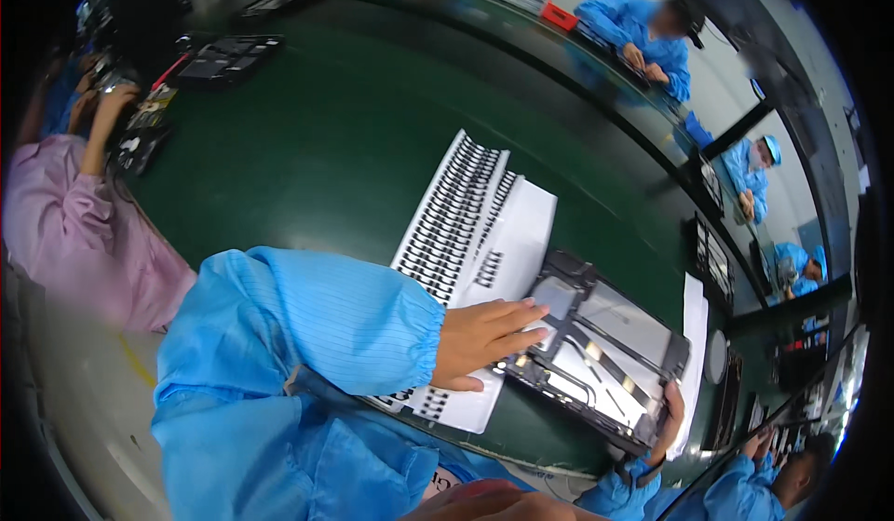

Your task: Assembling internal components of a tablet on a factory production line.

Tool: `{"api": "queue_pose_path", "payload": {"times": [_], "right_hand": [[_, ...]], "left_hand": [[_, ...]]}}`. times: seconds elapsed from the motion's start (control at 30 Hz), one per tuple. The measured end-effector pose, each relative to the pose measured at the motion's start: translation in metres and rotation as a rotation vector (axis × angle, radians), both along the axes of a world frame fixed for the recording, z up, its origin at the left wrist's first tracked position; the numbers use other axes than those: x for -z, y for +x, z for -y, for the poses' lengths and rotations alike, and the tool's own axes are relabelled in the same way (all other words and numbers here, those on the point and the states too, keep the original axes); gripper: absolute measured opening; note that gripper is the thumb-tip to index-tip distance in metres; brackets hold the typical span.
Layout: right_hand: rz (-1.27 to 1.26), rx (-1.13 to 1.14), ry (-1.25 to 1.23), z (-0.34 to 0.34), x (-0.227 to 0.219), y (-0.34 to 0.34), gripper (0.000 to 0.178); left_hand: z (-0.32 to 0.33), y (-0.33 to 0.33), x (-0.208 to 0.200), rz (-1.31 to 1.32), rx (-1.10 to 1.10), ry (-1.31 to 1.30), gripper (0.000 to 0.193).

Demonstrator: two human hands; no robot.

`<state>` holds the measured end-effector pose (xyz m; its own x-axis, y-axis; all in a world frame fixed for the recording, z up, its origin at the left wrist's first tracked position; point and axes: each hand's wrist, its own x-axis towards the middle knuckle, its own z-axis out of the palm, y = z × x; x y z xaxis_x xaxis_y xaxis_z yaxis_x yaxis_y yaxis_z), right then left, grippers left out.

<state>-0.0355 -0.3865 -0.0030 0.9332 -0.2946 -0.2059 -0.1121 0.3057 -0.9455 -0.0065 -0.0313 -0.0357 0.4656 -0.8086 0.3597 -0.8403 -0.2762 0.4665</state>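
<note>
Black rectangular plastic-looking frame with glossy silvery panels [601,353] is lying on the dark green tabletop [317,148]. Right hand [669,420] is grasping its right end; left hand [486,339] is resting unclenched, fingers extended, by the other. Probably weighing little, staying stiff; panels looking fragile, slippery; rim offering safer hold.

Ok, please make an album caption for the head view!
Right hand holding a black frame, left hand at its other end, by white sheets.

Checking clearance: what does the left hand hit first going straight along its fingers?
The left hand would meet the black-framed unit first; in view it overlaps the unit's left end, though depth leaves actual contact unclear.
</note>
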Motion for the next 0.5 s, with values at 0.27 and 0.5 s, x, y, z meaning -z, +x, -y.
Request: {"api": "queue_pose_path", "payload": {"times": [0.27,0.5], "right_hand": [[0.380,0.122,-0.119,0.012,-0.022,0.050,0.034],[0.416,-0.304,0.101,-0.034,0.002,0.180,0.030]], "left_hand": [[0.005,-0.008,-0.004,0.000,-0.128,0.299,0.067],[0.007,-0.006,-0.005,-0.004,-0.087,0.340,0.063]]}}
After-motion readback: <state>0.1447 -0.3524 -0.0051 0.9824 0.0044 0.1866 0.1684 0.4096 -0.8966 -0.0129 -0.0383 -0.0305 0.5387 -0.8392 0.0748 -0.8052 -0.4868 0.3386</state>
